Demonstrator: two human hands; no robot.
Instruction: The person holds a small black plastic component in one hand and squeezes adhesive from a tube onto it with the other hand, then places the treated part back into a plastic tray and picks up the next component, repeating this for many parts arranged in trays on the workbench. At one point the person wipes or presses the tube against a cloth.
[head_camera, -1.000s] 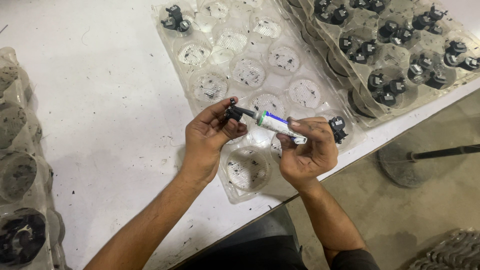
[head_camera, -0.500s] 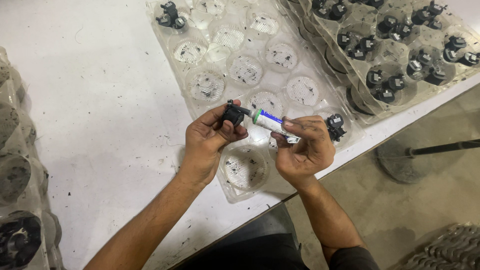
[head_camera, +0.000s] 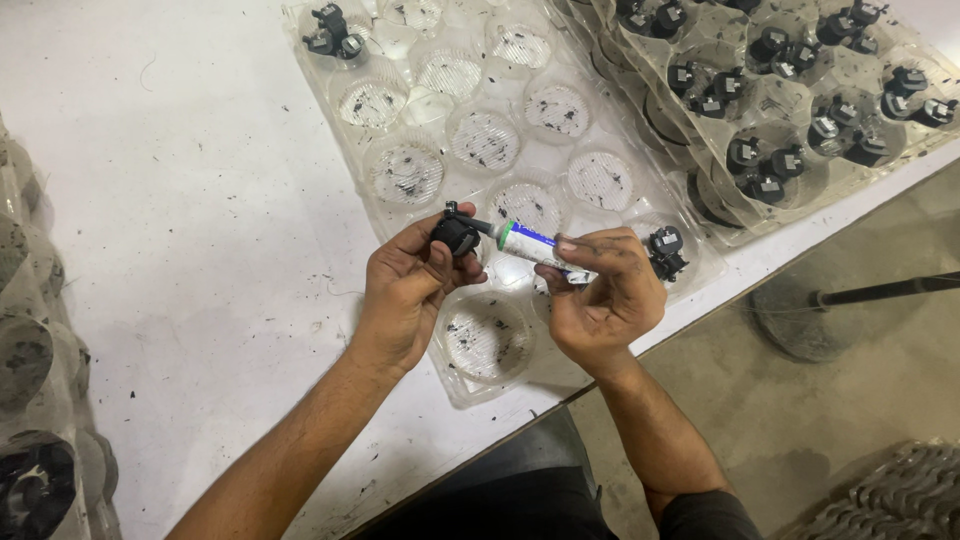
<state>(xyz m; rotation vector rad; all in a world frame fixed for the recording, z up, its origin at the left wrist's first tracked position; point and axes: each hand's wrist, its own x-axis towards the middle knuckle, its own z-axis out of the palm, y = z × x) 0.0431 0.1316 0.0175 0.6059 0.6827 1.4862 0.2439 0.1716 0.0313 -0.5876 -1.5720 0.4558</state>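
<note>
My left hand (head_camera: 405, 290) grips a small black round part (head_camera: 456, 233) between thumb and fingers. My right hand (head_camera: 600, 295) holds a small white tube with a green and blue band (head_camera: 528, 243), its black nozzle touching the part. Both hands hover over a clear plastic tray (head_camera: 400, 125) of round cups, most of them without parts. One black part (head_camera: 664, 250) lies in a cup just right of my right hand, and two more (head_camera: 330, 32) sit in the tray's far left corner.
A second clear tray (head_camera: 800, 90) at the upper right holds several black parts. More stacked trays (head_camera: 35, 360) stand along the left edge of the white table (head_camera: 180, 220). Past the table edge lies a grey floor with a round stand base (head_camera: 800, 315).
Both hands with the part and tube have stayed together over the tray; the tube's nozzle remains against the part. The view has shifted slightly.
</note>
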